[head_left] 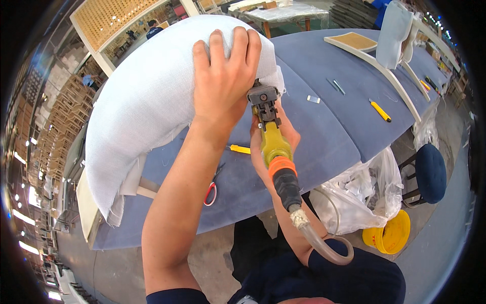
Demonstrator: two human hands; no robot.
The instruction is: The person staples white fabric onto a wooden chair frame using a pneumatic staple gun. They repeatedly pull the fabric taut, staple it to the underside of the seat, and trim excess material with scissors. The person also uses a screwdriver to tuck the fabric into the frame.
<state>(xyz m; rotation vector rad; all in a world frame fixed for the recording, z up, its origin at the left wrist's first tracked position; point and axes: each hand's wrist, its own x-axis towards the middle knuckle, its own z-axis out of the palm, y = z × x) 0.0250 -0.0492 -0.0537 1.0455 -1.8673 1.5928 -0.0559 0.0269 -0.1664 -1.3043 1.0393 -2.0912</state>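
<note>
A curved, padded chair back [147, 86] covered in white woven fabric stands on the table, its raw fabric edge hanging loose at the lower left. My left hand [225, 76] grips its upper right part, fingers over the fabric; the thumb is hidden. With my right hand [288, 131] I hold a yellow pneumatic staple gun [273, 142], its dark head against the chair back's right edge by the folded fabric. The staple gun hides most of my right fingers. A clear air hose [324, 245] curls from its orange-and-black end.
On the blue-grey covered table [319, 131] lie red-handled scissors [210, 193], a yellow cutter [240, 149] and another yellow cutter [379, 110]. A chair frame [387, 71] stands far right. Below are a plastic bag [354, 197], a yellow bucket [395, 233] and a blue stool [430, 172].
</note>
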